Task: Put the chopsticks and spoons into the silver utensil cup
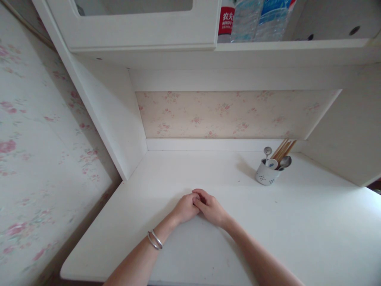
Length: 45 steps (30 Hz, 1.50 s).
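Observation:
My left hand (pixel 187 207) and my right hand (pixel 210 208) rest together on the white desk top (pixel 190 254). The left one is closed, and the fingers of the right one curl around its fingertips. No object shows in either hand. Two silver bangles (pixel 155 240) circle my left wrist. To the right and further back stands a white utensil holder (pixel 266 176) with dark patterned dots. Metal spoons (pixel 286 161), a white spoon with a blue mark (pixel 272 163) and several wooden chopsticks (pixel 282 150) stick out of it.
Above the desk runs a white shelf (pixel 285 46) with plastic bottles (pixel 245 22) on it, beside a cabinet door (pixel 143 33). White side panels (pixel 110 103) bound the desk at left and right. Floral wallpaper (pixel 38 159) covers the wall on the left.

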Available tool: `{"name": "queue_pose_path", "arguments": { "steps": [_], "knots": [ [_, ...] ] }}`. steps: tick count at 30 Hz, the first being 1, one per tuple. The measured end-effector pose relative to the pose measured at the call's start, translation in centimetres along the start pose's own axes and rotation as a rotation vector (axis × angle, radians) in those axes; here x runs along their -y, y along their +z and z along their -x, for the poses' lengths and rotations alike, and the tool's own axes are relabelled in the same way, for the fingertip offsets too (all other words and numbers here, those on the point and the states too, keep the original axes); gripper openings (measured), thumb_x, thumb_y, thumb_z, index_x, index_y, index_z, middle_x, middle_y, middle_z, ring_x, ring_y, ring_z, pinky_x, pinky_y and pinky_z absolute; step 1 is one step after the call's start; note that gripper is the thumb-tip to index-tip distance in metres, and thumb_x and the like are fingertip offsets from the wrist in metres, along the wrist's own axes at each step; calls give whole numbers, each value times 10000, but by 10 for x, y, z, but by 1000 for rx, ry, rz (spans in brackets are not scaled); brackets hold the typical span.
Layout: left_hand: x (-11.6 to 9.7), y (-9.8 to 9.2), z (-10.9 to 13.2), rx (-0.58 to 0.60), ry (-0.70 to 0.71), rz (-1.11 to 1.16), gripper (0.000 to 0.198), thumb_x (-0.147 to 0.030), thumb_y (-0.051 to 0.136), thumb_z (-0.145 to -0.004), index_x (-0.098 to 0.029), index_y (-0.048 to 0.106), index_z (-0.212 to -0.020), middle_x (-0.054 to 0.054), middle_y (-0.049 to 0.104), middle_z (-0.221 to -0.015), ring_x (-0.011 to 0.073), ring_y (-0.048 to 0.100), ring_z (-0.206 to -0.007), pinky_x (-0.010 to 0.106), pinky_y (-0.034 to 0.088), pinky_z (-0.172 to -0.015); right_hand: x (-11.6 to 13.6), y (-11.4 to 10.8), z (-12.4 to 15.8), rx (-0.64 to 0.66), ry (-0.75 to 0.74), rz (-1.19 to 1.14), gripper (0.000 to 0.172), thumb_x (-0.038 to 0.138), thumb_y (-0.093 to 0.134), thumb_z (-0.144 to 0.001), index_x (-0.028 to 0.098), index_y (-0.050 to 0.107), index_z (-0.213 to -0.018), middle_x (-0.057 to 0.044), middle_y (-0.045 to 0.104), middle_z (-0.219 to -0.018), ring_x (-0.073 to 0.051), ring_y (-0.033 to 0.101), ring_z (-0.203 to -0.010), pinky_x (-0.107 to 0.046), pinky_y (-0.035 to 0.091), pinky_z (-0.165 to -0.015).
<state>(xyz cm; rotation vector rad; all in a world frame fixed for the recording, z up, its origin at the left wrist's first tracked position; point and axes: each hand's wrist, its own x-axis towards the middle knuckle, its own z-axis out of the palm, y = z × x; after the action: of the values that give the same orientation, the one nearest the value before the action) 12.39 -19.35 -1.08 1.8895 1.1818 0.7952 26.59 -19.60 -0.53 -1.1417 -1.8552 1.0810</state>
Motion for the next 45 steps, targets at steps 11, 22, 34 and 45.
{"name": "queue_pose_path", "arguments": {
  "steps": [11,22,34,45],
  "knots": [
    [0,0,0,1,16,11,193,-85,432,-644,-156,592,-726,17,662,-775,143,594,-739,224,419,-639,-2,-1,0,7,2,7,329,325,496,-860,215,562,-1163,-33,672,-960,-180,609,-881,-313,455,-804],
    [1,0,0,-6,4,-8,198,-92,434,-654,-160,597,-742,17,662,-788,145,600,-757,227,424,-653,-1,0,0,9,5,7,327,319,488,-864,217,557,-1167,-33,673,-966,-180,610,-886,-312,454,-804],
    [-1,-1,-1,7,-2,-10,205,-92,437,-652,-154,610,-745,22,671,-790,148,603,-754,227,424,-645,-1,1,0,6,5,6,328,326,490,-865,205,556,-1163,-39,676,-958,-179,614,-880,-315,459,-810],
    [0,-1,0,0,2,-18,204,-98,437,-667,-160,609,-758,19,670,-802,143,604,-762,227,432,-665,-1,0,0,1,4,9,327,324,497,-860,212,559,-1162,-35,674,-957,-180,613,-884,-316,458,-813]
  ]
}}
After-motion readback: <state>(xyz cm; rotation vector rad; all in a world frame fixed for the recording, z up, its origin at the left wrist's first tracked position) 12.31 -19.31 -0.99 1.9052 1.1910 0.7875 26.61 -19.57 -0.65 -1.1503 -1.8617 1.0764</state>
